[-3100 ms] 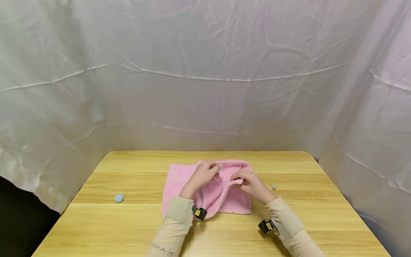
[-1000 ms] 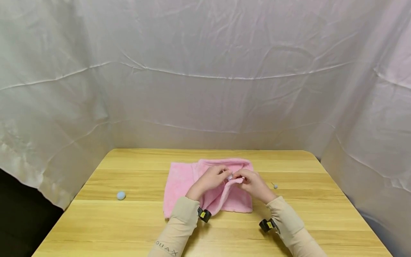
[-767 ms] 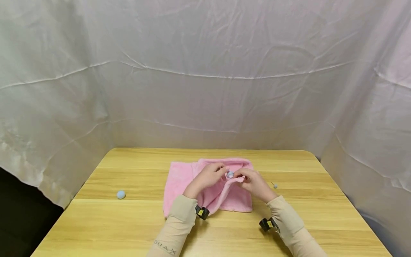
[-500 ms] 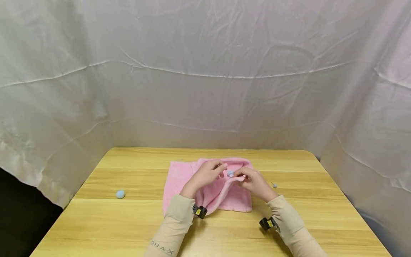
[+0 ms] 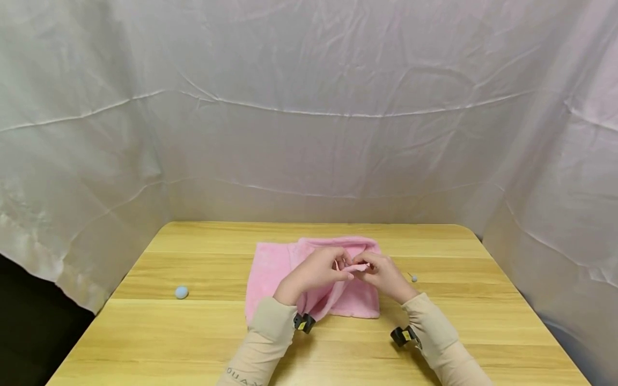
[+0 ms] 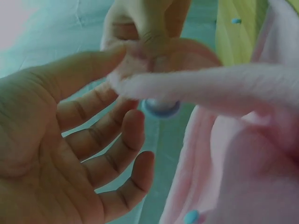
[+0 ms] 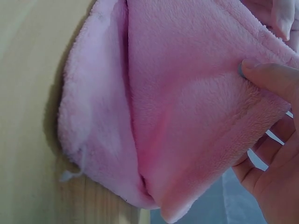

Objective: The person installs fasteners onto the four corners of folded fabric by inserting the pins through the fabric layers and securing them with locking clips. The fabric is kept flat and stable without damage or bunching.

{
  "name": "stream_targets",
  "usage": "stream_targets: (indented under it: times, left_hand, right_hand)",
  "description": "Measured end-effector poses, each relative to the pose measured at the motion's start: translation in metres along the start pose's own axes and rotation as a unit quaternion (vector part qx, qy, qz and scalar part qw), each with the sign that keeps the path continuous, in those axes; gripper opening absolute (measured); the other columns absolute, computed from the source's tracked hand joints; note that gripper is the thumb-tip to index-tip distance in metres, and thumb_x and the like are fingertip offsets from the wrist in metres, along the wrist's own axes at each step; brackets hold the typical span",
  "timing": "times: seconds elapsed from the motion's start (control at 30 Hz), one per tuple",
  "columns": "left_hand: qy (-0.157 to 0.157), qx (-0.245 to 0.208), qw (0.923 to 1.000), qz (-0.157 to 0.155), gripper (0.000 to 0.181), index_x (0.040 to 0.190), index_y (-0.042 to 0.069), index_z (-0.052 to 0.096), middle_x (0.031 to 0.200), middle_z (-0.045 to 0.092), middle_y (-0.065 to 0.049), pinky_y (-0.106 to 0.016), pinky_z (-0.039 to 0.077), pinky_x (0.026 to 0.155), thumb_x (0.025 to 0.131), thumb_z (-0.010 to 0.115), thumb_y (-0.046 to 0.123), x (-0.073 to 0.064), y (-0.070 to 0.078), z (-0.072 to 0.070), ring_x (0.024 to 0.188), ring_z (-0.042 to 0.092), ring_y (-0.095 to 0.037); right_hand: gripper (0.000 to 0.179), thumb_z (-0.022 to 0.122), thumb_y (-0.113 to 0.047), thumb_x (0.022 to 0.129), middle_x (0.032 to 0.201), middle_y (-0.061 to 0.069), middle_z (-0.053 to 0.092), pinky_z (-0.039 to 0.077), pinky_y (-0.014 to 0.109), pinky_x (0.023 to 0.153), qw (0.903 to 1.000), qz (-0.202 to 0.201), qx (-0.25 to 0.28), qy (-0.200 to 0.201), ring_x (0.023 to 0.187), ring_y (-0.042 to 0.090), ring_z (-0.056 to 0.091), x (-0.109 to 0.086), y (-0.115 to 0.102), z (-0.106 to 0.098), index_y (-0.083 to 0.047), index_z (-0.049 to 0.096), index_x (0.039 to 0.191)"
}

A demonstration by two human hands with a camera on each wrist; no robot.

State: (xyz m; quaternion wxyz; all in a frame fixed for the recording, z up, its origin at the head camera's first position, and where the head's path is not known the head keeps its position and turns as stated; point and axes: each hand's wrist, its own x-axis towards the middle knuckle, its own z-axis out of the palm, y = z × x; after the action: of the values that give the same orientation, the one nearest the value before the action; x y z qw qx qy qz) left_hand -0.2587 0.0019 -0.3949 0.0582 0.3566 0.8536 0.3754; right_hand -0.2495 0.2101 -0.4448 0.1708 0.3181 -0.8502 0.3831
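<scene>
Fingers of the left hand curl round, and those of the right hand pinch, the raised edge of one pink plush cloth — the left wrist view baring a blue-rimmed disc the head view hides — forearms slanting inward, the cloth on the tabletop between one blue ball and one blue-headed pin.

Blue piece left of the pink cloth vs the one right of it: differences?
The left blue piece looks larger, the right blue piece smaller. A thin stem juts from the right blue piece; none shows on the left blue piece. Both are bluish and lie on the table.
</scene>
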Motion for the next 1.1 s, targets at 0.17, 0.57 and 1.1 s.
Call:
stream_targets:
  times: [0.17,0.57,1.1]
  left_hand:
    - [0.025,0.032,0.999,-0.015,0.007,0.091,0.017,0.063,0.085,0.065,0.006,-0.018,0.048,0.07,0.091,0.068,0.021,0.0,0.006,0.006,0.075,0.056,-0.004]
    - [0.067,0.012,0.9976,-0.016,0.008,0.096,0.014,0.064,0.087,0.065,0.002,-0.02,0.047,0.07,0.094,0.064,0.021,-0.002,0.001,0.0,0.077,0.056,-0.007]
    - [0.144,-0.06,0.9806,-0.118,0.015,0.093,0.008,0.064,0.081,0.061,-0.003,-0.022,0.045,0.062,0.092,0.067,0.023,-0.008,-0.043,-0.026,0.069,0.053,-0.011]
  right_hand:
    - [0.023,0.075,0.0,0.077,0.091,0.006,0.071,0.056,0.022,0.071,0.9999,0.007,-0.013,-0.004,0.083,0.011,0.063,0.0,0.0,-0.002,-0.008,0.069,0.097]
    - [0.018,0.077,-0.008,0.08,0.089,0.0,0.07,0.048,0.026,0.068,0.9974,0.028,-0.056,0.036,0.081,0.007,0.058,-0.001,0.004,-0.043,-0.011,0.07,0.096]
    - [0.011,0.067,-0.005,0.088,0.096,0.011,0.07,0.049,0.031,0.07,0.977,0.165,-0.134,-0.024,0.082,0.015,0.058,-0.03,0.056,-0.094,-0.004,0.07,0.099]
